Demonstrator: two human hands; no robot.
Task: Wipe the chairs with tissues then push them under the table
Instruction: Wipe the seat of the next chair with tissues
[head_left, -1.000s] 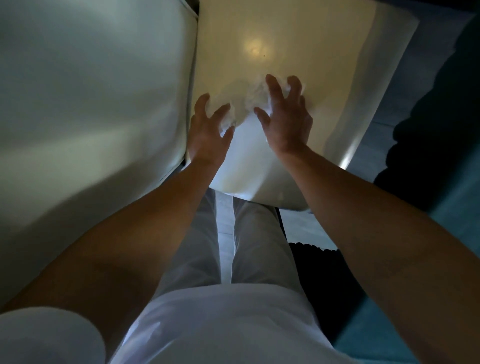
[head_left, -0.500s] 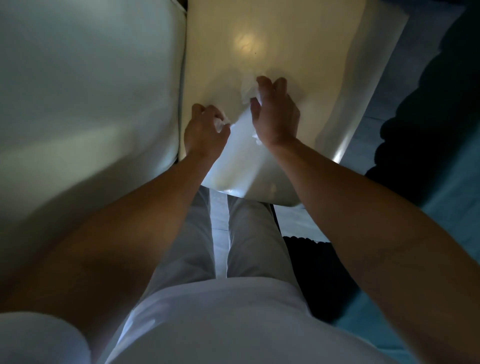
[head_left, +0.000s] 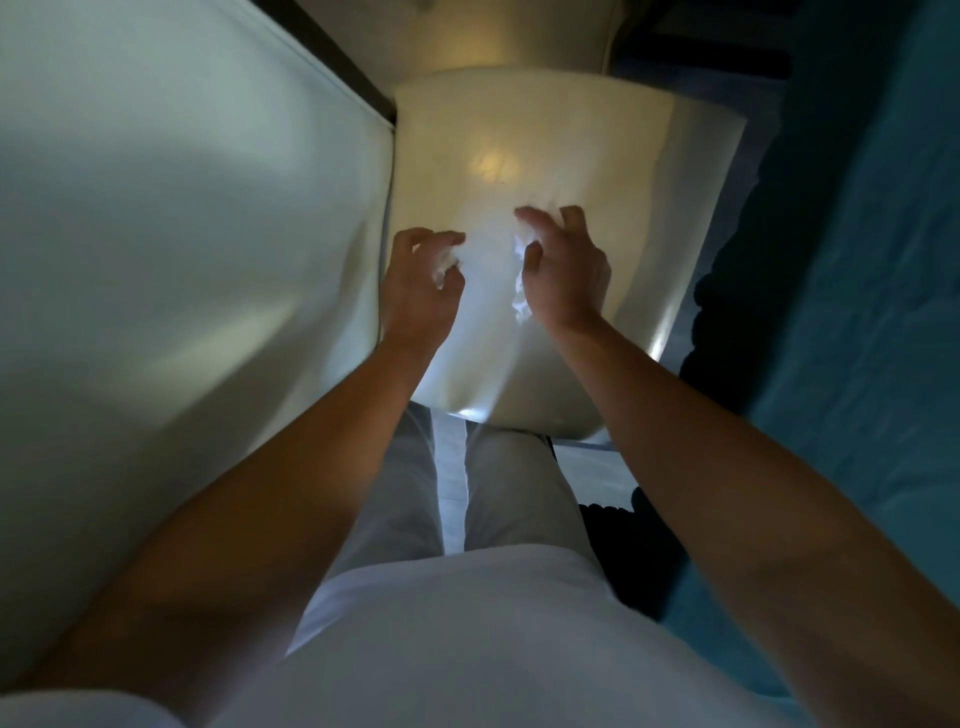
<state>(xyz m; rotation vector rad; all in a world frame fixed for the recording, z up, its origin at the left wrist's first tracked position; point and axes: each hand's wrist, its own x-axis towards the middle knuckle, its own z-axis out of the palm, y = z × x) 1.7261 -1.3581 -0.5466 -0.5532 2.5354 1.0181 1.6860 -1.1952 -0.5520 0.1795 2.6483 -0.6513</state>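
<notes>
Chairs filled most of the dim view: a large pale cushioned seat (head_left: 156, 249) took up the whole left side, and just beside it, across a narrow dark gap, sat a second cream chair seat (head_left: 545, 135) at the upper middle, its glossy surface catching a round spot of light. That second seat tapered toward the person, and its near edge ended just above the knees. Teal flooring (head_left: 872, 312) ran down the right side, with a dark shadowed patch between it and the seat.

Below the seat, the person's pale trousers (head_left: 498, 499) and light top (head_left: 467, 649) filled the lower middle, and both bare forearms reached forward over them.

Over the cream seat, the left hand (head_left: 421, 286) was held with its fingers curled around a crumpled wad of white tissue (head_left: 447, 260), gripping it near the seat's left edge. The right hand (head_left: 566, 270) was near it, a little farther forward, its thumb and fingers bent and pinching a second piece of tissue (head_left: 519, 280) that hung in a ragged strip down past the heel of the hand. The two hands were apart, with bare seat showing between them. Motion blur softened the fingertips, so whether the tissues touched the seat could not be told.
</notes>
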